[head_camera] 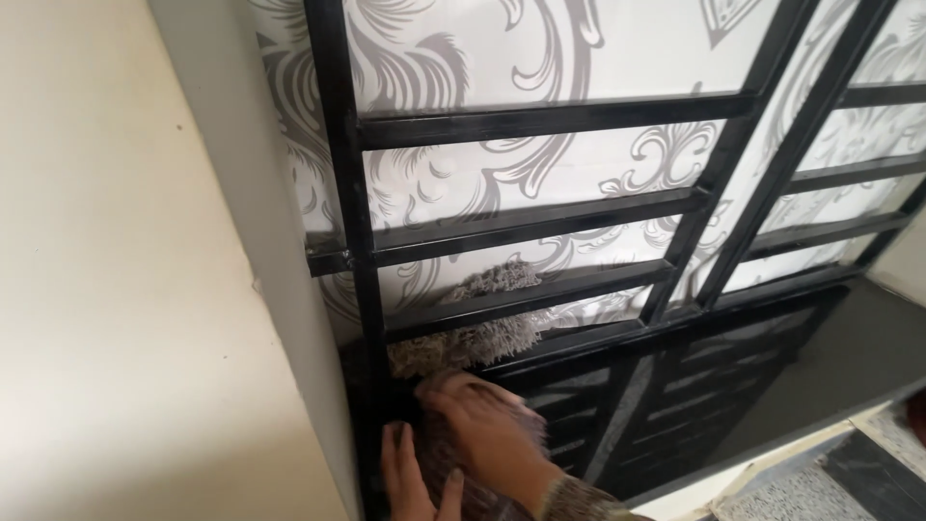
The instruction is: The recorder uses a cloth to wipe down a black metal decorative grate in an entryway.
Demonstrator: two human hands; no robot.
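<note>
Both hands sat lowest by the black window grille (540,207): right hand (487,425) fingers clamped on fluffy duster (473,342) poked between bars, left hand (410,478) fingers spread, steadying it.

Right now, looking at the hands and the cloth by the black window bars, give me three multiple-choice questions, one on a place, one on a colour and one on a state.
1. Where is the shaggy grey-brown microfibre cloth?
A. on the cream wall
B. pushed between the lowest bars of the black metal window grille
C. on the speckled floor

2. What colour are the grille bars?
A. black
B. white
C. red

3. What is the right hand doing?
A. hanging free
B. holding a cup
C. pressing on the cloth

Answers:
1 B, the cloth bulges through the bars at the bottom left corner.
2 A, every bar is glossy black against the patterned white pane.
3 C, the hand lies on the cloth's lower end, with the left hand beside it.
</note>
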